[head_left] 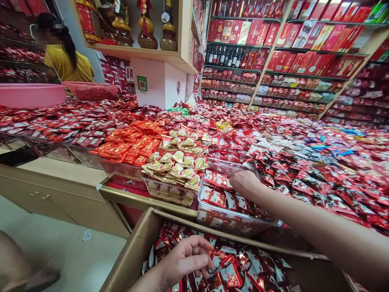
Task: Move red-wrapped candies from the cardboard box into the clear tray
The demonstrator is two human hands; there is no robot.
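My left hand (191, 257) is over an open cardboard box (142, 235), its fingers loosely bent and the thumb apart. Below it, red and white candy packets (231, 273) fill the box; the fingertips are close to them, and I see none clearly held. Reaching across from the right, my right hand (245, 181) is at a clear plastic bin (237, 215) of similar small packets (217, 178). Its back faces me and its fingers are mostly hidden, so their grip does not show.
Gold-wrapped sweets (182, 160) and orange-red packets (133, 142) fill bins to the left. Loose packets (304, 162) cover the counter to the right. A person in yellow (69, 65) is behind pink baskets (91, 90). A person's leg (15, 263) shows at lower left.
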